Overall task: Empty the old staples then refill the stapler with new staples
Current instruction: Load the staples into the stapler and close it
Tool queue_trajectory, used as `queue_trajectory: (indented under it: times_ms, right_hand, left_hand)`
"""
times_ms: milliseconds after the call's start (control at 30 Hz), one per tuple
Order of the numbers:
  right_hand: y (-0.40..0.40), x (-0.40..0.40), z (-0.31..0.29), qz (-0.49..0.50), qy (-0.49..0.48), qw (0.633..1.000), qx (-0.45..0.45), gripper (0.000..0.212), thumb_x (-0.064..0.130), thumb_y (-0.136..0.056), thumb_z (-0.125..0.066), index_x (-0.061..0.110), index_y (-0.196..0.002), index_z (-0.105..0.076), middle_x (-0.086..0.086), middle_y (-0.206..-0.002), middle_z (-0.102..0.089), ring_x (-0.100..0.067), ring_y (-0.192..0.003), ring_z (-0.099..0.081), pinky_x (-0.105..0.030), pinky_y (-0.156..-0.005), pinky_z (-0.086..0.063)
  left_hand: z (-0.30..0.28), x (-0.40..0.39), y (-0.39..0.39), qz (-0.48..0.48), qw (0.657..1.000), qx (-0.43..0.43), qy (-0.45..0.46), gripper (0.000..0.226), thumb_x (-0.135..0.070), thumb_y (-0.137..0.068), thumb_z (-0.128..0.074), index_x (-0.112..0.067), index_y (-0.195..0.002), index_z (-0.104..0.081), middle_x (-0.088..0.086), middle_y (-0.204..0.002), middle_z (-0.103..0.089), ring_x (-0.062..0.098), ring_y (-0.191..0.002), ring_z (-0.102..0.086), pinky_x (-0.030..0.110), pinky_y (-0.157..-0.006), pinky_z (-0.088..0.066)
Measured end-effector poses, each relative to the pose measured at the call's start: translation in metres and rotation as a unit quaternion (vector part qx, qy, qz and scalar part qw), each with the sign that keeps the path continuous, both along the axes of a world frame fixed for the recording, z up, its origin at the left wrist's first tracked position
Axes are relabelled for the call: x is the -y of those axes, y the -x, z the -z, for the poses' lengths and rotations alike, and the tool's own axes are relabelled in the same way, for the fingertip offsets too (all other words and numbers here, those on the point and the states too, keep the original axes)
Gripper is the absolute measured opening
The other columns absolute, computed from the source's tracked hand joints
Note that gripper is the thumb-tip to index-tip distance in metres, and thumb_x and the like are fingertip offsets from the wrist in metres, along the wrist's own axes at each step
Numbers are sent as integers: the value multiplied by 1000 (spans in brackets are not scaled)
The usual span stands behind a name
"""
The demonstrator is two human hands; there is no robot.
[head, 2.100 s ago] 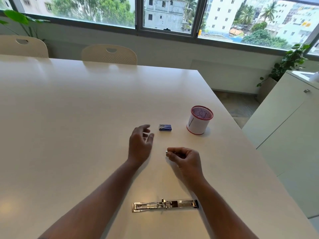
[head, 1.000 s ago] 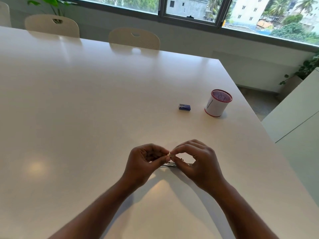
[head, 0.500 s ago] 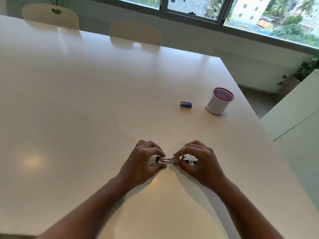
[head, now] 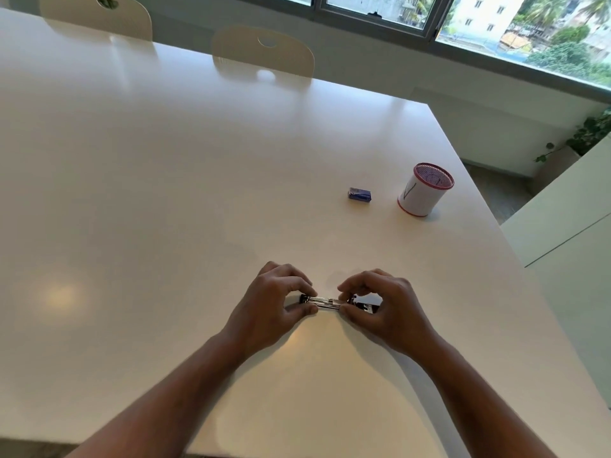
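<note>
Chrome stapler (head: pixel 325 302) is lying opened flat on the white desk (head: pixel 198 193), the left hand (head: pixel 274 300) pinching one end while the right hand (head: pixel 385 304) is pinching the other. Probably the refill step; seating staples calls for fine alignment, though none are discernible.

Two bare forearms, left hand (head: pixel 271 304) and right hand (head: pixel 388 307), with no sleeves, rings, watch or gloves visible.
</note>
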State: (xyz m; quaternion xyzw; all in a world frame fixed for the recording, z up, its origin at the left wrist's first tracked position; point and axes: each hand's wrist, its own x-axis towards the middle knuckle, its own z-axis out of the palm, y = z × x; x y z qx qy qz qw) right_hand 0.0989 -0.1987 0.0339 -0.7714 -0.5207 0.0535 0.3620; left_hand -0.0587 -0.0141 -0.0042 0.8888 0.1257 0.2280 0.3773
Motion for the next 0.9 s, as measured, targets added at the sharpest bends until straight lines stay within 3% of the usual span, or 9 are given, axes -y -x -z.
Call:
queue_trajectory:
  times_ms: [200, 500, 900]
  right_hand:
    - [-1, -1, -5, 26, 21, 997, -63, 35, 14, -74, -91, 27, -103, -75, 13, -84, -79, -10, -80, -76, -33, -79, -63]
    - [-1, -13, -26, -16, 126, 992, 23, 52, 23, -78, -91, 31, -125, -69, 13, -90, -80, -4, -80, -74, -31, -81, -62]
    - [-1, -8, -22, -32, 116, 993, 14, 49, 22, -78, -91, 32, -123, -73, 13, -95, -81, -1, -84, -76, -29, -85, -63]
  left_hand:
    - [2, -1, 0, -2, 1000, -5, -6, 23, -35, -76, -89, -31, -97, -79, -22, -103, -68, 4, -107, -53, 14, -91, -40]
    - [1, 0, 0, 0, 1000, -10, -12, 24, -34, -75, -90, -32, -97, -79, -22, -104, -68, 7, -106, -54, 14, -91, -40]
    - [-1, 0, 1, -3, 1000, -10, -10, 23, -34, -76, -89, -30, -97, -80, -21, -104, -69, 7, -108, -54, 22, -92, -45]
